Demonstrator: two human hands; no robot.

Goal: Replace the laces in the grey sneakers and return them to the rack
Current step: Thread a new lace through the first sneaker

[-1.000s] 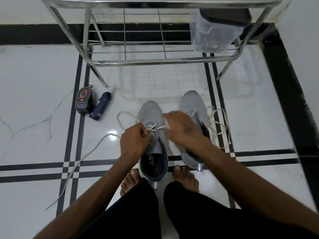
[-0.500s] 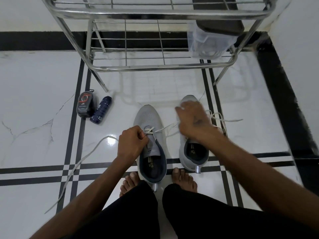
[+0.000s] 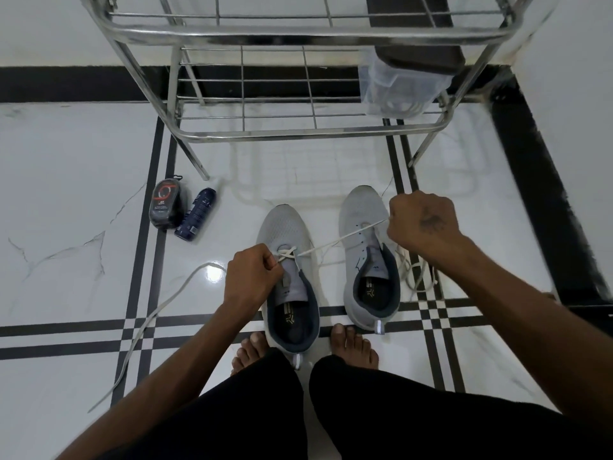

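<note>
Two grey sneakers stand side by side on the white floor in front of my bare feet. The left sneaker (image 3: 285, 234) has a white lace (image 3: 341, 239) through its lowest eyelets. My left hand (image 3: 252, 277) is closed on the shoe's tongue and the lace by the eyelets. My right hand (image 3: 423, 224) grips the lace's other end and holds it taut, out to the right above the right sneaker (image 3: 361, 210). That shoe has no lace in it. The lace's free tail (image 3: 156, 313) trails left across the floor. Another loose lace (image 3: 416, 273) lies bunched right of the right sneaker.
A steel shoe rack (image 3: 298, 38) stands just beyond the sneakers, with a clear plastic box (image 3: 394, 88) and a dark item (image 3: 414, 34) on its right side. A shoe polish sponge (image 3: 166, 202) and a dark spray can (image 3: 196, 214) lie at the left. A wall stands at the right.
My right hand has pulled the lace end out to the right, from over the left sneaker to past the right sneaker, drawing it taut. My left hand stays on the left shoe.
</note>
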